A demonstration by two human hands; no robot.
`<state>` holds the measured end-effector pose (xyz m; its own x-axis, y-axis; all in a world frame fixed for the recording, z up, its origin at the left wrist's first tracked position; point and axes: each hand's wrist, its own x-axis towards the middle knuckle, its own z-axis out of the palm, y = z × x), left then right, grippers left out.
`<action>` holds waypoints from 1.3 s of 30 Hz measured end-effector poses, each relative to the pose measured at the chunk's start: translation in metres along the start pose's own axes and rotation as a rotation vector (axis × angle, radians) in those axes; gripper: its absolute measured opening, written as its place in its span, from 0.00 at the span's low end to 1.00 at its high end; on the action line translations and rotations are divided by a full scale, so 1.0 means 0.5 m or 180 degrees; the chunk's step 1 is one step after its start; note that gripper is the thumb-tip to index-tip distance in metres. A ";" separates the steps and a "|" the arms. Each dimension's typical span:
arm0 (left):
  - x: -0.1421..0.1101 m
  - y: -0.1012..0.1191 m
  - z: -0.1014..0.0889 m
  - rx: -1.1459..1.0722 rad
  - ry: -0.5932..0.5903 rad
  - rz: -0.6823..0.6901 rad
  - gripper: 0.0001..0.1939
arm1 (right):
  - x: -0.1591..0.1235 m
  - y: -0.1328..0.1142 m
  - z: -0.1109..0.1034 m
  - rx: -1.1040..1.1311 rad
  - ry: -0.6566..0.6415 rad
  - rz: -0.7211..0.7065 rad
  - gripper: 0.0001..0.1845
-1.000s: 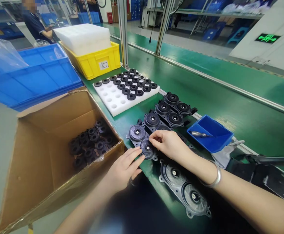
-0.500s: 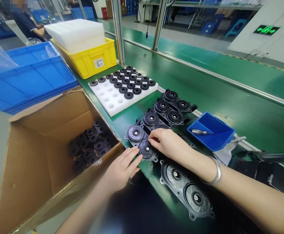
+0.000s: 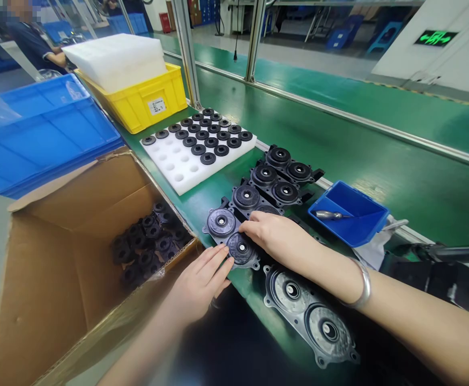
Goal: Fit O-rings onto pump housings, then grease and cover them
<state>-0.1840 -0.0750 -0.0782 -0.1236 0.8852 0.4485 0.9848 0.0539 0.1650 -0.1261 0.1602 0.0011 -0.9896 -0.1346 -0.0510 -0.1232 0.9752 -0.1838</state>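
Observation:
A black plastic plate with two round discs (image 3: pixel 230 236) lies on the green bench. My right hand (image 3: pixel 276 238) rests on its far edge, fingers curled over the nearer disc. My left hand (image 3: pixel 202 284) lies flat beside it with fingers stretched out, the fingertips touching the plate's near edge. Behind it, more black round-cupped plates (image 3: pixel 274 179) lie in a row. A similar grey-faced plate (image 3: pixel 310 319) lies nearer to me on the right.
An open cardboard box (image 3: pixel 57 257) at left holds several black parts. A white foam tray (image 3: pixel 178 161) carries black rings. Behind stand a yellow crate (image 3: pixel 138 104) with foam sheets and a blue crate (image 3: pixel 45 134). A small blue bin (image 3: pixel 350 214) sits right. Another person stands far left.
My right hand has flattened down over the two-disc plate. My left hand's fingertips have stayed at the plate's edge. The view has shifted slightly.

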 end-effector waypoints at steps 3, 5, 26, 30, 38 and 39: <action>0.003 0.001 -0.009 0.0008 -0.0050 -0.0004 0.22 | -0.004 0.000 -0.005 -0.0100 -0.0122 -0.0094 0.06; 0.004 0.002 -0.014 0.0005 -0.0084 0.0013 0.22 | -0.011 0.001 -0.009 -0.0035 -0.0208 -0.0103 0.07; 0.011 0.017 -0.029 0.0027 -0.0370 -0.0124 0.21 | -0.118 -0.013 0.019 0.0083 -0.0115 -0.0091 0.06; 0.015 0.021 -0.029 0.0075 -0.0322 -0.0157 0.20 | -0.101 -0.002 -0.001 -0.0246 -0.0130 -0.0457 0.06; 0.012 0.023 -0.032 0.0084 -0.0321 -0.0177 0.20 | -0.070 0.037 -0.024 -0.0030 -0.0367 -0.1403 0.09; 0.012 0.024 -0.032 0.0082 -0.0351 -0.0192 0.20 | -0.070 0.039 -0.023 0.0034 -0.0373 -0.1441 0.10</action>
<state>-0.1751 -0.0763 -0.0594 -0.1699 0.9254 0.3388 0.9790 0.1191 0.1654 -0.0947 0.1860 0.0105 -0.8213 -0.5657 -0.0737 -0.5393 0.8120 -0.2231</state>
